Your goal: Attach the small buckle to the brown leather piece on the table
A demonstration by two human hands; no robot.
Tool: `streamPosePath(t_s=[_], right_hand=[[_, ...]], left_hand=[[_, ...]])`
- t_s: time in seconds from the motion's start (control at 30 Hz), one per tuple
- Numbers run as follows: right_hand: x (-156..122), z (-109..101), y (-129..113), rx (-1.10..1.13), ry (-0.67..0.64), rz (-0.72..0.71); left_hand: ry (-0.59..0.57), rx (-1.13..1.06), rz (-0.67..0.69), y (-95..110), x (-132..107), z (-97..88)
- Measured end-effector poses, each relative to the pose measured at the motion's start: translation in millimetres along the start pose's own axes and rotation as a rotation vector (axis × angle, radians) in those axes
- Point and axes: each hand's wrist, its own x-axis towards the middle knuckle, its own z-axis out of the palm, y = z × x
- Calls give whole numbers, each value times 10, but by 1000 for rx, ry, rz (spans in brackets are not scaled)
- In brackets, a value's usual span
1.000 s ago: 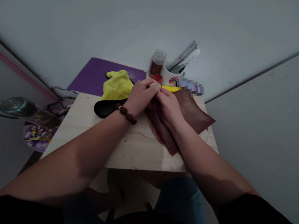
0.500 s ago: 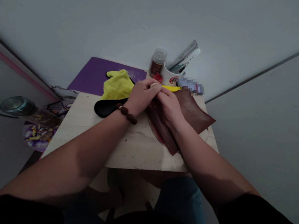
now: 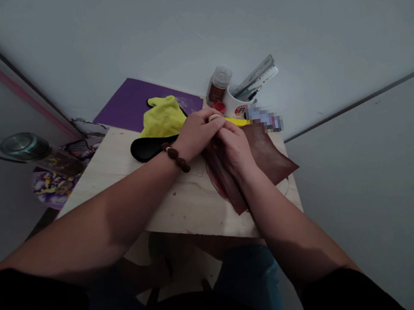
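Note:
My left hand [image 3: 198, 134], with a bead bracelet on the wrist, is closed in a fist around a small pale object that shows only at its top. My right hand [image 3: 235, 150] rests on a dark red-brown leather sheet [image 3: 270, 158], its fingers curled up against the left hand's fingers. What the right fingers pinch is hidden. The leather lies on a small pale wooden table [image 3: 182, 200], partly folded under my right hand.
A yellow cloth [image 3: 164, 117] and a black oval object [image 3: 146, 148] lie behind my left hand. A purple mat [image 3: 129, 102], a white mug [image 3: 236, 106] holding rulers, a small bottle [image 3: 218, 86] and a yellow tool [image 3: 238, 120] stand at the table's back. Grey floor surrounds the table.

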Motion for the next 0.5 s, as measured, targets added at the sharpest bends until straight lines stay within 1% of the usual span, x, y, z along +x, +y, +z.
streamPosePath(t_s=[0.17,0.3,0.5], right_hand=[[-7,13,-16,2,10,-1],[-5,8,-19,36,1,-8],[11,-6,-10,15,-9,7]], left_hand=[[-3,24,21,0,0,-1],[-1,35,8,14,-4,-4],[3,33,0,9,0,0]])
